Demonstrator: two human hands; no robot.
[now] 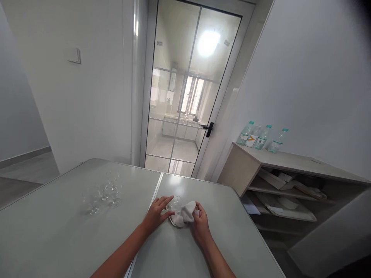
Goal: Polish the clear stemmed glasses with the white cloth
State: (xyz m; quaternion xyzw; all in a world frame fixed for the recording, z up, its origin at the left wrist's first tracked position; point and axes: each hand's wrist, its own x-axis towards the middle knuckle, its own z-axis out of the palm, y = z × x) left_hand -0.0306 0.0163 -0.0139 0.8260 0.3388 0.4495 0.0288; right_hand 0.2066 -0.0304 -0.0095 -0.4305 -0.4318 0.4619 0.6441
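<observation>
Over the near middle of the table, my left hand (159, 212) is closed around the side of a small clear glass (176, 201), thumb and fingers on its near left. The glass seems tilted, and its lower part is hidden by cloth and fingers. My right hand (201, 221) grips a white cloth (188, 211), which is bunched against the glass's right side. Farther left stand several clear glass vessels (106, 193) in a cluster; their exact shape is hard to make out.
The pale table (66, 235) has a seam (159, 185) running across it. Behind it is a glazed door (176, 143) with a black handle (208, 129). To the right, a wooden shelf unit (246, 164) bears several plastic bottles (262, 138) on top, with trays and papers inside.
</observation>
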